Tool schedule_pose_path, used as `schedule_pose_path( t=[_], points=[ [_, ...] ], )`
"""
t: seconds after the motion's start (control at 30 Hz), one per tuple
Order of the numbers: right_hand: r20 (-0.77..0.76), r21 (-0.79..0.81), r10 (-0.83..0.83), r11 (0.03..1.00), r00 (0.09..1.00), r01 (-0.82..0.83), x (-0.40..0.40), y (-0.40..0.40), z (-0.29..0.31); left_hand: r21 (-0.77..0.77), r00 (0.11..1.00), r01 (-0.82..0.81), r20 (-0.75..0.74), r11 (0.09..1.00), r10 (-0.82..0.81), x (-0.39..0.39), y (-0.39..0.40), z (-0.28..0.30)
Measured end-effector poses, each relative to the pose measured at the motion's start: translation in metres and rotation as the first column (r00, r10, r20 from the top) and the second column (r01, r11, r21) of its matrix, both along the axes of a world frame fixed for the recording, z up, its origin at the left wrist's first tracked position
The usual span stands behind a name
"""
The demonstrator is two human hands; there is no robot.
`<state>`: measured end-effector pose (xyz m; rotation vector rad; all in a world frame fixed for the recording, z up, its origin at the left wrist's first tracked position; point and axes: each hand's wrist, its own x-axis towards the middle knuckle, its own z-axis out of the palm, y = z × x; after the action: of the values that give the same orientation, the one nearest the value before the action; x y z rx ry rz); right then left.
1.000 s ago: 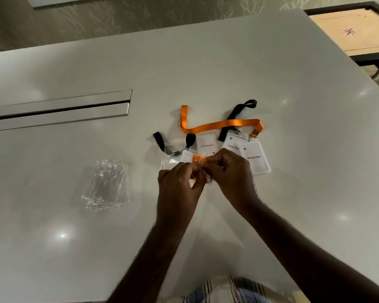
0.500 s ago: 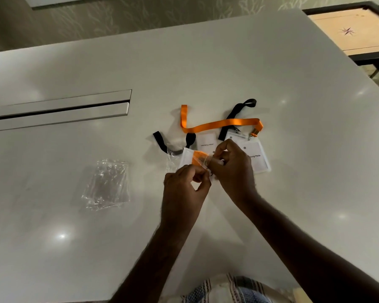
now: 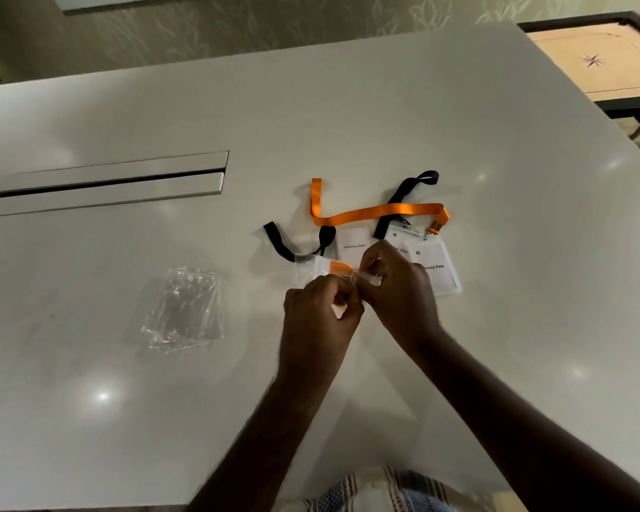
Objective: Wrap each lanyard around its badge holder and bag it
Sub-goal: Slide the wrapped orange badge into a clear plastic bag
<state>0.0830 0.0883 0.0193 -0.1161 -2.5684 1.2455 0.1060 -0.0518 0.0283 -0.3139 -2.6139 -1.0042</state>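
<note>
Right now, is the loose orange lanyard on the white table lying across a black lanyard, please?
Yes, the loose orange lanyard crosses over a black lanyard behind the badge holders.

White table [image 3: 385, 116], glossy, ceiling lights reflected as bright spots. Long recessed slot [image 3: 111, 181] set into its far-left surface. Wooden carrom board [image 3: 603, 59] with dark frame stands beyond the table's far-right corner. Patterned wall [image 3: 274, 24] behind.
</note>
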Motion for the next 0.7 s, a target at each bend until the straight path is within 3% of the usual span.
schedule_pose_path(
  t=[0.13,0.27,0.47,0.6,0.7],
  points=[
    [0.132,-0.308,-0.064,0.946,0.989,0.102,-0.003,-0.002,0.003,-0.034,1.0,0.001,0.021,0.999,0.0,0.004,0.0,-0.007],
    [0.153,-0.332,-0.07,0.936,0.986,0.118,-0.001,-0.003,0.007,-0.041,1.0,-0.011,0.01,0.999,0.011,0.003,-0.001,-0.007],
    [0.207,-0.274,0.086,0.961,0.975,-0.026,0.002,-0.003,0.008,-0.04,0.998,-0.057,-0.017,0.998,0.056,-0.006,-0.011,-0.002],
    [0.289,-0.461,0.343,0.868,0.894,-0.184,0.005,0.001,0.02,-0.074,0.998,-0.055,-0.044,0.996,0.052,-0.014,-0.019,0.0],
    [0.289,-0.486,0.39,0.846,0.874,-0.217,0.005,0.0,0.025,-0.118,0.998,-0.042,-0.055,0.992,0.036,-0.017,-0.023,0.001]
  ],
)
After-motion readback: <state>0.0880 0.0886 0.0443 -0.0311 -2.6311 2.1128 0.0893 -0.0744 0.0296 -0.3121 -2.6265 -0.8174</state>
